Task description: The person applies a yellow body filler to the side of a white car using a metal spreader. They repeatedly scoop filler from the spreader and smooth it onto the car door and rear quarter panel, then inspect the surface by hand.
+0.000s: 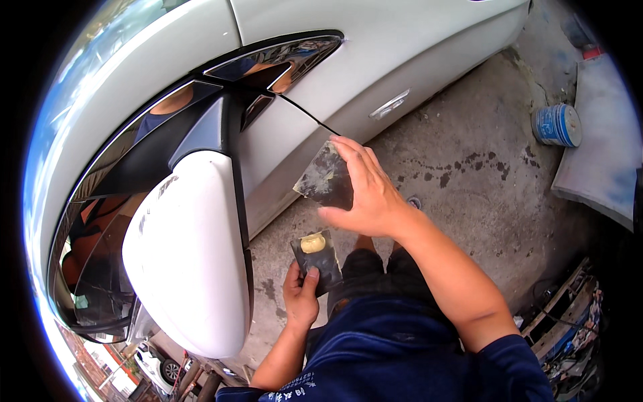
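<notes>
head view, dark plates (325, 266) (327, 177) in both hands (301, 300) (374, 197), paste (312, 242) on left one

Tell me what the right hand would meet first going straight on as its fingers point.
The right hand, holding a dark, flat, pale-smeared plate, would likely meet the white, painted car side first, around the dark panel seam; the depth between them is unclear.

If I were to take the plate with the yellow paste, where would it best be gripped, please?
Pinch the plate by its right edge, below the yellow paste, coming from the right; that seems best. It looks thin and flat, the paste lies near its top, and the left hand grips its lower left, leaving that edge free.
</notes>
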Demonstrator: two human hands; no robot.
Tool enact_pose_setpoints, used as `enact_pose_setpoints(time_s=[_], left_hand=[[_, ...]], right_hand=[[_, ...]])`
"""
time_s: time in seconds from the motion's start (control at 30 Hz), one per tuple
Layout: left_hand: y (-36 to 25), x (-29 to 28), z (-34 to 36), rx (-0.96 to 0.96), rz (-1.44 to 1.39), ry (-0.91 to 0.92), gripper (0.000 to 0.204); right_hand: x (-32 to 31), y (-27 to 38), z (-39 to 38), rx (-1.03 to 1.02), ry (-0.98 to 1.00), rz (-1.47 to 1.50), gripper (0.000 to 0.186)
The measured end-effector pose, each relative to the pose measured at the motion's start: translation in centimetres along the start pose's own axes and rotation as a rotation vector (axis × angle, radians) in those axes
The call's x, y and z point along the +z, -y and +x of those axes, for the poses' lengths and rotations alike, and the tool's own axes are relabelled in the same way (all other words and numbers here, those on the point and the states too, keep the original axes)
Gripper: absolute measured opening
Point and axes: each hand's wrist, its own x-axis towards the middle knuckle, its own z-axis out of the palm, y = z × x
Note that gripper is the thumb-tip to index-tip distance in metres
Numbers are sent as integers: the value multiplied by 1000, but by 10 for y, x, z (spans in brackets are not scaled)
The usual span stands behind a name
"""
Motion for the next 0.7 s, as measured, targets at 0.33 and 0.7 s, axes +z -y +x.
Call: enact_pose_setpoints(time_s=[0.33, 0.7], left_hand=[[-51, 35, -6, -56, -397, 94, 45], [-55, 49, -14, 29, -281, 214, 43]], right_hand=[[-37, 34, -79, 96, 147, -50, 48], [-35, 52, -96, 21, 175, -291, 43]])
